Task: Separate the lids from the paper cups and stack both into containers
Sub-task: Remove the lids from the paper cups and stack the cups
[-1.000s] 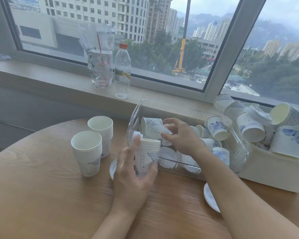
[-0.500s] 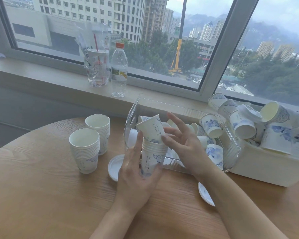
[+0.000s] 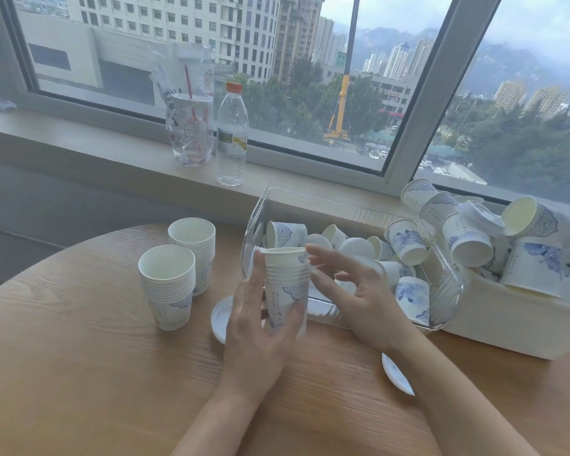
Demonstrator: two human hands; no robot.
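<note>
At table centre, left hand [image 3: 260, 327] grips the nested cup stack [image 3: 287, 291] — 1 more cup now seated since 0.5 s ago. Right hand [image 3: 359, 291], fingers spread, holds nothing. Beyond, clear bin [image 3: 448, 291] holds unsorted cups — sorting continues.

A person's left hand [image 3: 260, 327] grips an upright stack of nested paper cups [image 3: 286, 284] above a round wooden table [image 3: 79, 373], while the right hand [image 3: 359, 291] hovers just beside it, fingers spread and holding nothing. Two more cup stacks [image 3: 168, 284] stand to the left. A white lid [image 3: 221, 319] lies flat behind the left hand; another lid [image 3: 397, 373] lies near the right forearm. Behind the hands, a clear plastic bin [image 3: 448, 291] holds loose cups, and a white box [image 3: 507, 320] to its right is heaped with more. On the far windowsill stand a water bottle [image 3: 232, 133] and a bagged drink cup [image 3: 190, 126].
</note>
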